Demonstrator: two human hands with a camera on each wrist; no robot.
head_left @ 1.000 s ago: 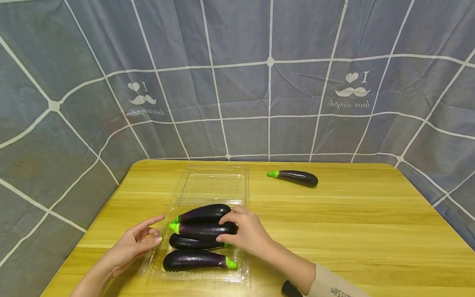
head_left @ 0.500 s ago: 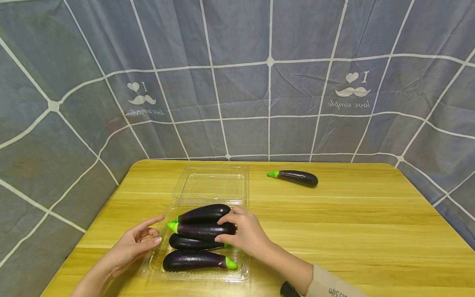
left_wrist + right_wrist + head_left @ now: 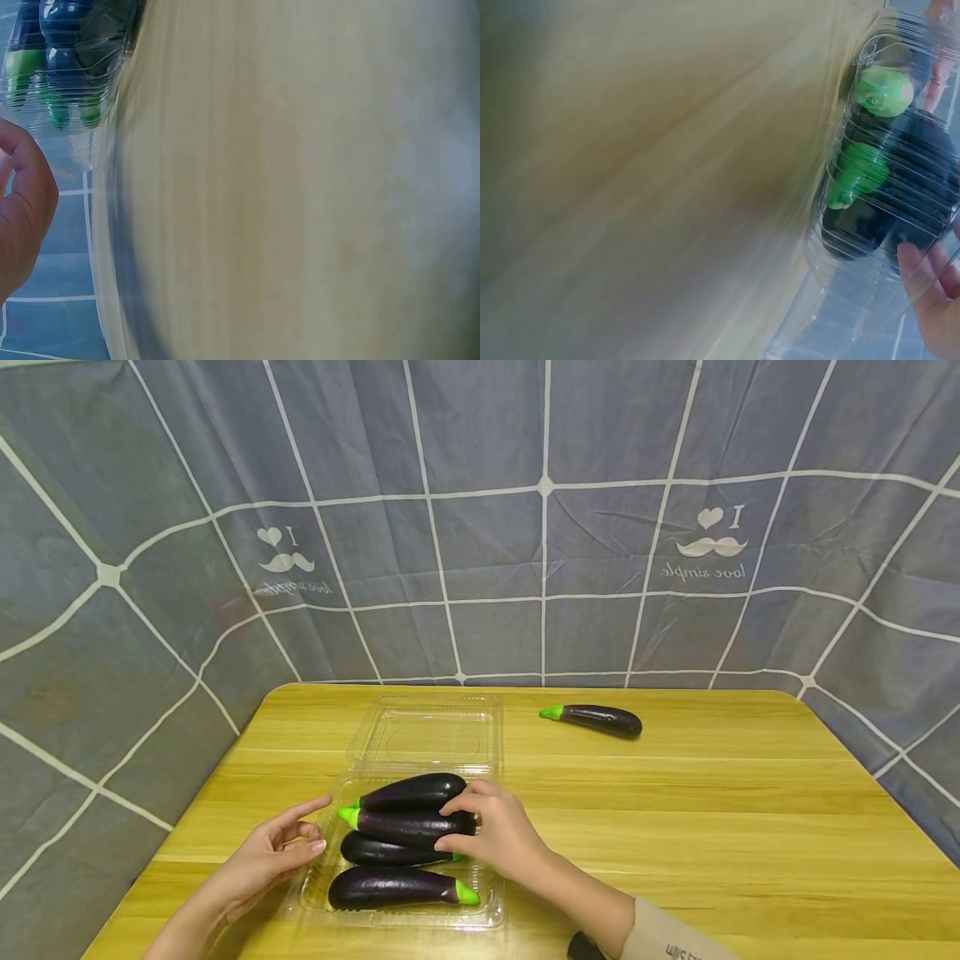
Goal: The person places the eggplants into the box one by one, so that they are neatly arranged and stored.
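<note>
A clear plastic clamshell box [image 3: 487,918] lies on the table with several dark purple eggplants in its tray. My right hand [image 3: 501,828] holds the rounded right end of one eggplant [image 3: 401,827], thumb on the near side and fingers on the far side. This eggplant's green stem points left, and it rests partly over a neighbouring eggplant [image 3: 386,850]. Behind it lies another eggplant [image 3: 416,791]; in front, one more eggplant [image 3: 393,888] has its stem to the right. My left hand [image 3: 262,858] is beside the box's left rim, thumb and index finger spread, holding nothing; contact with the rim is unclear.
The box's clear lid [image 3: 427,735] is folded back flat behind the tray. A single eggplant [image 3: 603,719] lies at the back of the wooden table [image 3: 675,810], right of the lid. A grey checked curtain [image 3: 495,552] stands behind and around the table.
My right hand has shifted slightly left with the eggplant it holds, then stays almost still. The left hand has not visibly moved.
</note>
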